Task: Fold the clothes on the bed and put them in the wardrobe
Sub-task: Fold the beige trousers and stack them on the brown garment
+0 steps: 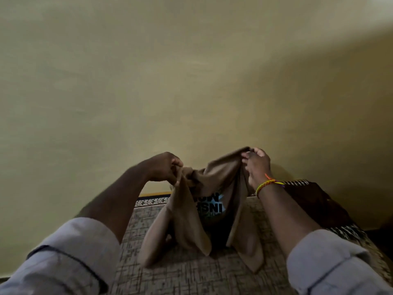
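Note:
A brown T-shirt (214,184) with a black, white and blue print hangs lifted above the bed (191,273). My left hand (164,168) pinches its upper left edge. At the upper right edge, my right hand (257,165) grips the cloth a little higher; a coloured thread band circles that wrist. Both sleeves and the lower hem droop down and touch the bed cover. The wardrobe is out of view.
The bed has a grey-beige patterned cover. A dark brown striped cloth (314,201) lies at the right edge of the bed. A plain yellowish wall (191,81) rises right behind the bed. A tiled floor strip (152,201) shows by the wall.

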